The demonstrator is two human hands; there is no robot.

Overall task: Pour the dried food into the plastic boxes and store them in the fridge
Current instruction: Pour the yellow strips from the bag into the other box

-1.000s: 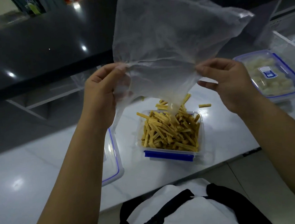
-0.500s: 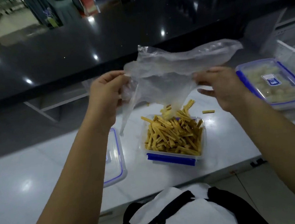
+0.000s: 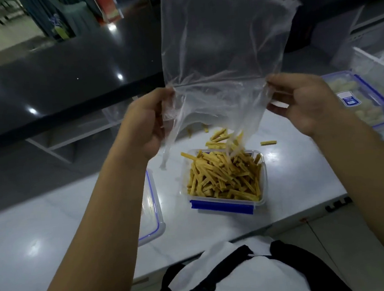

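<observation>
Dried food point(image 3: 224, 177), yellow sticks, fills the open plastic box point(image 3: 264, 199) on the white counter point(image 3: 54, 227); some sticks lie beside it. Above it the left hand point(image 3: 147, 123) and right hand point(image 3: 303, 105) each pinch one side of an upturned clear bag point(image 3: 221, 45).

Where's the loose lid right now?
Head view: the blue-rimmed lid lies flat on the white counter, left of the open box, partly hidden by the left forearm.

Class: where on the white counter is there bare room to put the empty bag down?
Bare counter lies left of the lid, and between the filled box and the closed box at right. Behind the filled box it is crowded with spilled sticks.
</observation>
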